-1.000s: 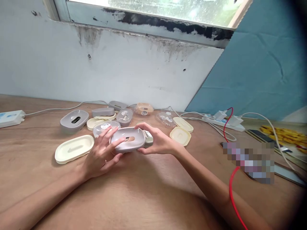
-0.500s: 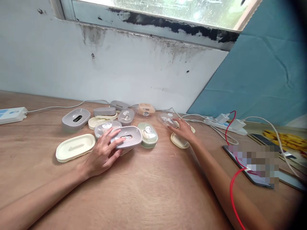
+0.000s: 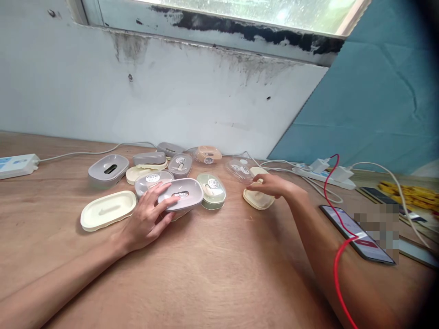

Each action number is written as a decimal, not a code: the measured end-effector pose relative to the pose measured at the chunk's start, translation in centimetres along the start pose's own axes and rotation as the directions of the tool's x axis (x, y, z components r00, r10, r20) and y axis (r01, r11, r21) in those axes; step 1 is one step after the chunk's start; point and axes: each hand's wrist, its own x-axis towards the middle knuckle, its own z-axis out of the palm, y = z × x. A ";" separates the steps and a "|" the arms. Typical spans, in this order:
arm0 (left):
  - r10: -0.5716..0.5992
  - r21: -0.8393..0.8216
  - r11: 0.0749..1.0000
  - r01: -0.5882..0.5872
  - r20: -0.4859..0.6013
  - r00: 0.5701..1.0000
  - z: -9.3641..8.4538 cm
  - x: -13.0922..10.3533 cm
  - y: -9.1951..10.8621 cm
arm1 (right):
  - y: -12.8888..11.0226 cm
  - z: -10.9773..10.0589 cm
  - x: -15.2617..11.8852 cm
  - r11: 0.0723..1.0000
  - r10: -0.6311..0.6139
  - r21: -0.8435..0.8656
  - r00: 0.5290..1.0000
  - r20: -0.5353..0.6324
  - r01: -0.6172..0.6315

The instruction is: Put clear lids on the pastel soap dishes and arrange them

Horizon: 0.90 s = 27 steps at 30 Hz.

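Note:
My left hand [image 3: 149, 217] grips the left side of a grey oval lid [image 3: 190, 194] with a slot in it, tilted over other oval pieces. Left of that hand lies a cream oval tray [image 3: 108, 210]. A green box with a clear cover [image 3: 212, 189] sits just right of the grey lid. My right hand [image 3: 269, 185] is over a cream oval piece [image 3: 258, 199], its fingers bent at the upper edge; whether they grip it is unclear. Clear covers [image 3: 239, 170] with round labels lie behind that hand.
Grey boxes [image 3: 109, 170] and an orange box [image 3: 208, 154] stand toward the wall. White power strips [image 3: 18, 165] lie at both sides, with cables along the back. A phone [image 3: 356, 234] lies at the right, and a red cable [image 3: 338, 269] crosses above my right forearm.
My right hand has moved slightly right and turned, from beside the clear covers to above the cream piece. My left hand stays on the grey lid.

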 end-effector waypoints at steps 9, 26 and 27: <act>-0.006 -0.029 1.000 0.006 -0.001 1.000 0.0 0.0 0.1 | -4.9 -0.3 -4.2 0.980 -0.027 -0.184 0.963 0.267 0.078; 0.012 -0.058 0.998 -0.013 -0.020 1.000 -0.3 0.1 0.2 | -8.3 -3.6 -10.2 0.672 -0.723 0.631 0.530 0.444 0.389; 0.011 -0.057 0.998 -0.012 -0.020 1.000 -0.3 0.1 0.2 | -8.5 -3.4 -10.1 0.629 -0.757 0.688 0.487 0.436 0.361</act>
